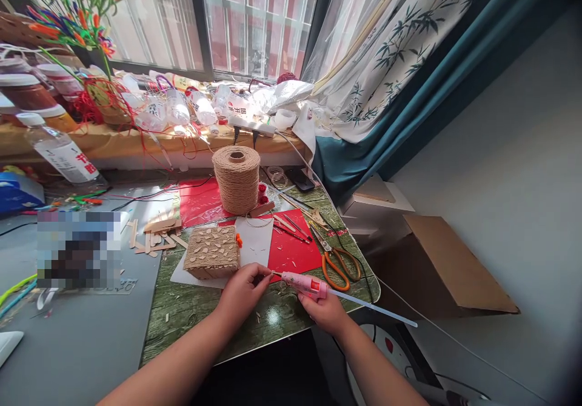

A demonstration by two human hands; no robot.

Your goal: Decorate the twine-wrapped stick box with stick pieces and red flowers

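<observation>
My right hand [322,312] grips a pink hot glue gun [304,284], and a long pale glue stick [377,308] sticks out of its back end. The gun's nozzle points left, at the fingertips of my left hand [245,288]. Those fingers are pinched around something too small to make out, right by the nozzle. Just behind my left hand stands a box wrapped in twine [213,249], with small light chips over its top and an orange bit on its right side. It rests on white paper [257,242].
A large twine spool [236,179] stands behind the box. Orange-handled scissors [339,266] lie on the right, beside red paper [293,245] with thin tools on it. Wooden sticks [157,236] are heaped at left. An open cardboard box [454,266] stands beyond the table's right edge.
</observation>
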